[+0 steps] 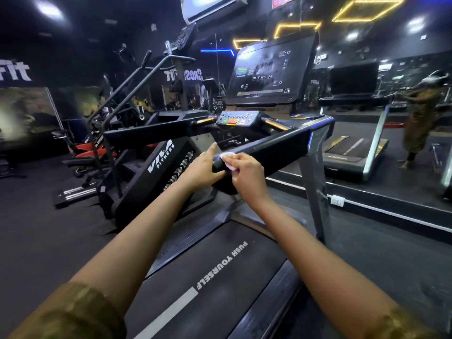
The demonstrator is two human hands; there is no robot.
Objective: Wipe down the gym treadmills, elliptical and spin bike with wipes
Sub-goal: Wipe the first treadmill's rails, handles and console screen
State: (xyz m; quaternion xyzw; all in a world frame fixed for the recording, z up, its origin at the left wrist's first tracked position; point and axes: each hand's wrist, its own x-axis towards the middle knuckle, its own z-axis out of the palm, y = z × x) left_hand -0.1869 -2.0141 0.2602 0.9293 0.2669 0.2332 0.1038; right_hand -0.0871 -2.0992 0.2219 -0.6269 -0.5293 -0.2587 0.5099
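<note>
At the near end of the long black padded right handrail (276,148) of one black treadmill (220,277), two bare hands meet around a single small white wipe (226,159). The right hand (247,174) has its fingers curled over the rail, pinning the wipe against the rail's top close to the rounded end cap, so that only a crumpled edge of it shows. The left hand (203,167) lies against that same end cap with one index finger straight and pointing up; its other fingers are hidden, so I cannot tell whether it grips the rail. Both forearms end in olive-brown sleeves. The treadmill has two handrails, the second, left handrail (146,135) running parallel and well apart, and between them sits one grey control panel (237,118) carrying one red button and one green button. Above it stands one large dark tilted console screen (269,72). The belt bears one white stripe and the words PUSH YOURSELF. Just beside the treadmill, to the left, stands one black stair climber (159,172) marked VIVA FITNESS. A wall mirror (391,106) on the right reflects one treadmill and one person.
</note>
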